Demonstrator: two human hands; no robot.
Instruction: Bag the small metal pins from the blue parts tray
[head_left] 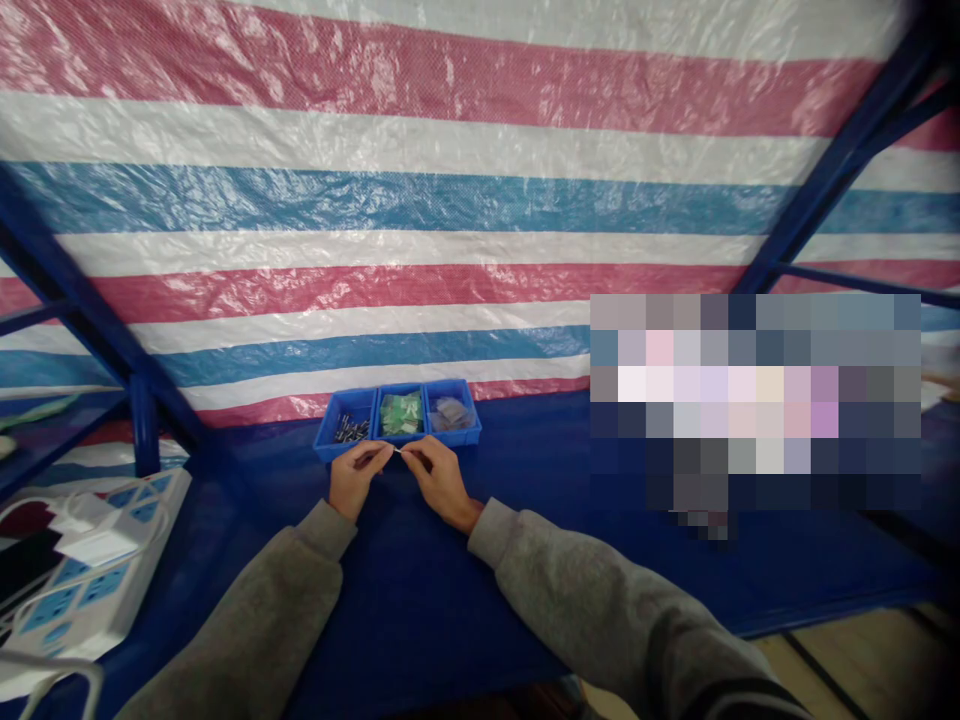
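Close in front of three joined blue bins, my left hand [358, 473] and my right hand [437, 478] pinch a small, thin, light-coloured piece [398, 450] between their fingertips, one at each end. It is too small to name. The left bin [322, 437] holds small dark and shiny metal-looking parts [352, 428]. Green packets or pieces [401, 412] lie in the middle bin [401, 388]. Inside the right bin [466, 437] are clear plastic bags or pieces [451, 413]. Both hands hover just over the blue table.
A large white power strip [112, 600] with plugged-in adapters and cables lies at the left. The blue table [420, 620] runs to the right, where a pixelated area hides what is there. Blue metal posts [146, 425] and a striped plastic sheet [450, 200] stand behind.
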